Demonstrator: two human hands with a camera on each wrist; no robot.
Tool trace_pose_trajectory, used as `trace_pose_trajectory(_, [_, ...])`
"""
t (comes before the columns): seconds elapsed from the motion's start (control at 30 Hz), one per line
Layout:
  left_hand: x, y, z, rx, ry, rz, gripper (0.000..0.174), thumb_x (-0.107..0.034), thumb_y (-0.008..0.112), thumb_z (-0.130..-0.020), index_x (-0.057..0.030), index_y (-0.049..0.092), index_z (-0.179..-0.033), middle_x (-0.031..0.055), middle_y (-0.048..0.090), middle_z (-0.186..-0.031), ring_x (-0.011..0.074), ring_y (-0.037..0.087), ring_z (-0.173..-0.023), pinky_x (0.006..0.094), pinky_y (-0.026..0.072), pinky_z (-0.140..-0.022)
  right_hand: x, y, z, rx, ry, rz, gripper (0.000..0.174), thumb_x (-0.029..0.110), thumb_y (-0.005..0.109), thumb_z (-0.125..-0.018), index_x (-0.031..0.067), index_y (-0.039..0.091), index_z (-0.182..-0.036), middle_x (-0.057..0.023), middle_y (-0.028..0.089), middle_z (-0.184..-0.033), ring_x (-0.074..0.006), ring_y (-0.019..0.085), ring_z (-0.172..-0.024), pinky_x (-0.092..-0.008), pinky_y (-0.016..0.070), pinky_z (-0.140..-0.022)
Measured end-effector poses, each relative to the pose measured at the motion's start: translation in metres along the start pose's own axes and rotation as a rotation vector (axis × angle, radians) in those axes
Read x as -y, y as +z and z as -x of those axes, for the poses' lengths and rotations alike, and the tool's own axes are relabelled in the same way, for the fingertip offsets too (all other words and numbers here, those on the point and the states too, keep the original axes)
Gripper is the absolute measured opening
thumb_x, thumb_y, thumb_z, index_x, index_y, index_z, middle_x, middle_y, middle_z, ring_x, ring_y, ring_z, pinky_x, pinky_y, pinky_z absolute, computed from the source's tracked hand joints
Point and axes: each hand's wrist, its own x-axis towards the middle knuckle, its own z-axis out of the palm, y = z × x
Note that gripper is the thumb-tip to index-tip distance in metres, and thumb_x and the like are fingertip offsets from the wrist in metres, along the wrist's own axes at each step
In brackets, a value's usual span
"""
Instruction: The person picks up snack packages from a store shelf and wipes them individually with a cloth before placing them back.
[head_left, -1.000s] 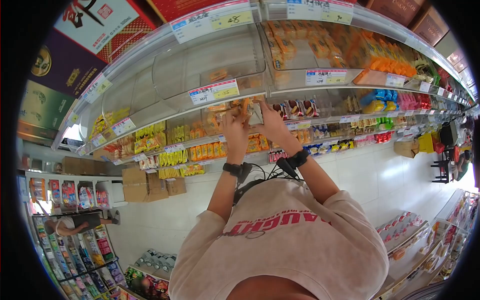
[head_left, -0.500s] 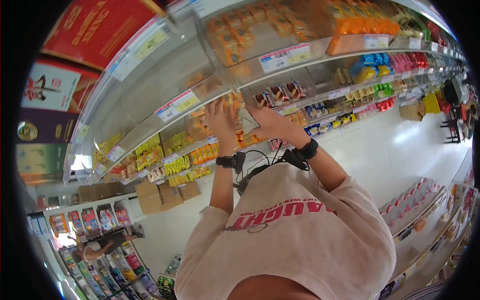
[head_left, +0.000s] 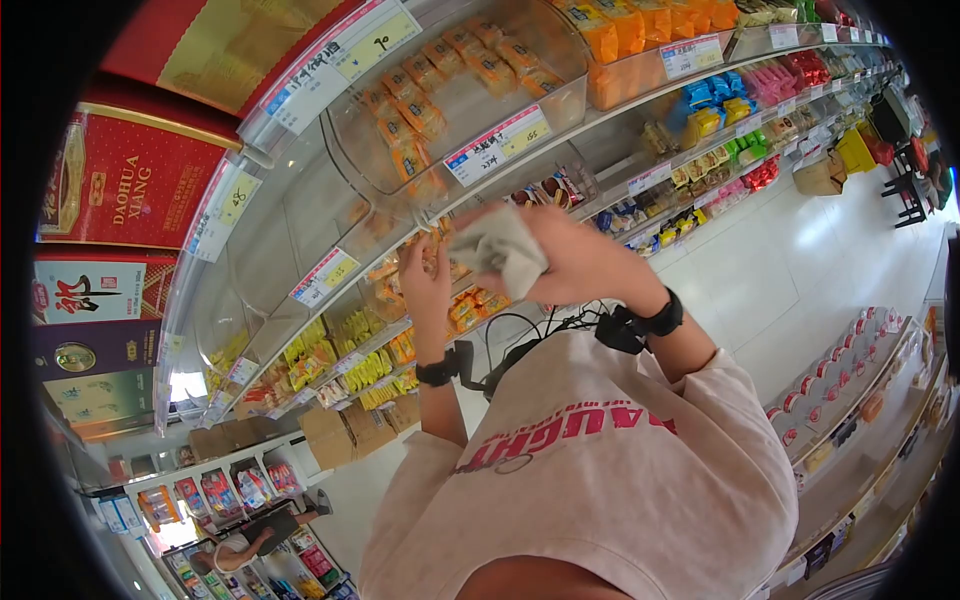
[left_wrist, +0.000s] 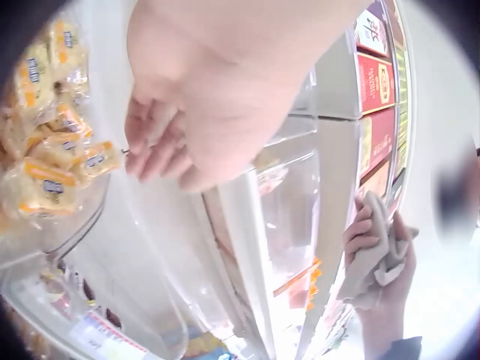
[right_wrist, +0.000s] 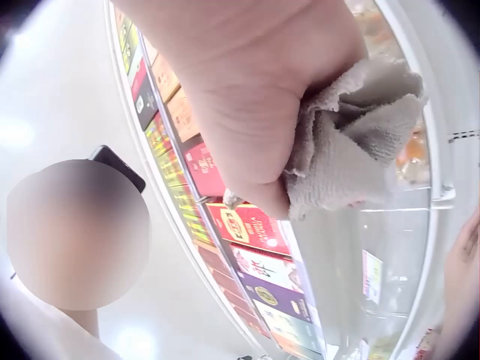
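A crumpled grey cloth [head_left: 503,250] is bunched in my right hand [head_left: 590,262], which grips it in front of the shelf edge. In the right wrist view the cloth [right_wrist: 356,142] spills out past the thumb. My left hand [head_left: 427,285] is to the left of it, beside the lower shelf. Its fingers hang loosely curled with nothing between them, as the left wrist view shows. Close to these fingertips are orange-and-clear wrapped snack packets [left_wrist: 49,184], heaped in a clear bin. Part of that heap is hidden behind the hands in the head view.
Above the hands, a clear plastic bin [head_left: 350,165] holds more orange packets [head_left: 415,105]. A price tag [head_left: 497,145] is on its front. Red boxes [head_left: 125,180] stand on the upper left shelf. Cardboard boxes [head_left: 345,435] lie on the floor, and another person [head_left: 245,545] is farther off.
My right hand has lifted the cloth out from the lower shelf and back toward me. My left hand has drawn away from the packets. The head view has turned, so the shelves slant more.
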Motion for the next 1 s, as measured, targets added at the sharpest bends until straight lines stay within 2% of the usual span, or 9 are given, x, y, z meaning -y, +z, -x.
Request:
trace_pose_trajectory(0.1, [-0.051, -0.037, -0.007, 0.225, 0.106, 0.243, 0.017, -0.011, 0.068, -0.097, 0.0012, 0.074, -0.107, 0.0091, 0.074, -0.101, 0.0172, 0.066, -0.086, 0.0296, 0.0522, -0.077, 0.015, -0.020, -0.009, -0.216, -0.096, -0.011, 0.043, 0.010, 0.072, -0.082, 0.0035, 0.063, -0.123, -0.0183, 0.069, -0.100, -0.0369, 0.067, -0.090, -0.0386, 0.0529, -0.079])
trace_pose_trajectory(0.2, [-0.102, -0.063, -0.009, 0.224, 0.286, 0.365, 0.013, -0.004, 0.065, -0.097, 0.0028, 0.073, -0.105, 0.0088, 0.075, -0.097, 0.0167, 0.067, -0.083, 0.0274, 0.0515, -0.076, 0.007, -0.042, -0.030, -0.384, -0.230, 0.304, 0.034, 0.008, 0.074, -0.089, 0.0028, 0.066, -0.123, -0.0090, 0.072, -0.095, -0.0154, 0.061, -0.081, -0.0305, 0.0514, -0.076])
trace_pose_trajectory(0.3, [-0.149, -0.076, -0.021, 0.056, 0.532, 0.385, 0.011, -0.001, 0.064, -0.097, 0.0035, 0.072, -0.104, 0.0090, 0.075, -0.097, 0.0172, 0.068, -0.085, 0.0286, 0.0513, -0.079, 0.009, -0.059, -0.057, -0.502, -0.323, 0.445, 0.031, 0.009, 0.071, -0.091, 0.0034, 0.067, -0.122, -0.0094, 0.071, -0.095, -0.0180, 0.063, -0.081, -0.0316, 0.0517, -0.077])
trace_pose_trajectory(0.33, [-0.162, -0.078, -0.027, -0.015, 0.625, 0.375, 0.011, -0.001, 0.064, -0.097, 0.0035, 0.072, -0.104, 0.0091, 0.074, -0.097, 0.0171, 0.068, -0.087, 0.0292, 0.0513, -0.080, 0.003, -0.066, -0.069, -0.558, -0.395, 0.536, 0.030, 0.008, 0.069, -0.089, 0.0037, 0.068, -0.118, -0.0138, 0.071, -0.095, -0.0278, 0.067, -0.082, -0.0360, 0.0530, -0.078])
trace_pose_trajectory(0.43, [-0.192, -0.071, -0.063, -0.097, 0.578, 0.229, 0.013, -0.001, 0.063, -0.096, 0.0015, 0.071, -0.106, 0.0135, 0.073, -0.100, 0.0244, 0.068, -0.088, 0.0331, 0.0516, -0.082, -0.010, -0.084, -0.099, -0.523, -0.265, 0.766, 0.029, 0.011, 0.068, -0.084, 0.0006, 0.068, -0.111, -0.0206, 0.071, -0.097, -0.0394, 0.068, -0.090, -0.0416, 0.0538, -0.080])
trace_pose_trajectory(0.53, [-0.189, -0.048, -0.112, -0.150, 0.565, 0.052, 0.015, -0.007, 0.062, -0.096, 0.0006, 0.070, -0.107, 0.0179, 0.072, -0.101, 0.0331, 0.069, -0.091, 0.0374, 0.0528, -0.082, -0.019, -0.090, -0.122, -0.428, -0.235, 0.583, 0.035, 0.022, 0.075, -0.089, -0.0001, 0.061, -0.113, -0.0330, 0.064, -0.108, -0.0499, 0.063, -0.105, -0.0494, 0.0519, -0.085])
trace_pose_trajectory(0.63, [-0.183, -0.029, -0.138, -0.113, 0.428, 0.016, 0.022, -0.016, 0.060, -0.098, 0.0003, 0.070, -0.108, 0.0205, 0.071, -0.102, 0.0374, 0.069, -0.095, 0.0409, 0.0530, -0.082, -0.063, -0.099, -0.137, -0.366, 0.183, 0.848, 0.032, 0.017, 0.067, -0.081, -0.0011, 0.067, -0.108, -0.0262, 0.070, -0.097, -0.0456, 0.066, -0.094, -0.0455, 0.0534, -0.080])
trace_pose_trajectory(0.73, [-0.186, -0.028, -0.141, 0.027, 0.263, -0.058, 0.029, -0.024, 0.058, -0.098, 0.0001, 0.071, -0.109, 0.0218, 0.071, -0.100, 0.0387, 0.069, -0.092, 0.0426, 0.0529, -0.081, -0.065, -0.098, -0.136, -0.229, 0.329, 0.949, 0.035, 0.026, 0.066, -0.079, -0.0016, 0.072, -0.099, -0.0271, 0.072, -0.098, -0.0453, 0.070, -0.096, -0.0488, 0.0573, -0.084])
trace_pose_trajectory(1.0, [-0.175, -0.025, -0.146, 0.148, 0.225, -0.042, 0.034, -0.025, 0.056, -0.096, 0.0037, 0.072, -0.105, 0.0263, 0.070, -0.089, 0.0412, 0.068, -0.082, 0.0445, 0.0530, -0.077, -0.047, -0.089, -0.134, -0.255, 0.350, 0.946, 0.034, 0.027, 0.065, -0.079, -0.0005, 0.073, -0.097, -0.0269, 0.072, -0.096, -0.0470, 0.069, -0.093, -0.0508, 0.0564, -0.085])
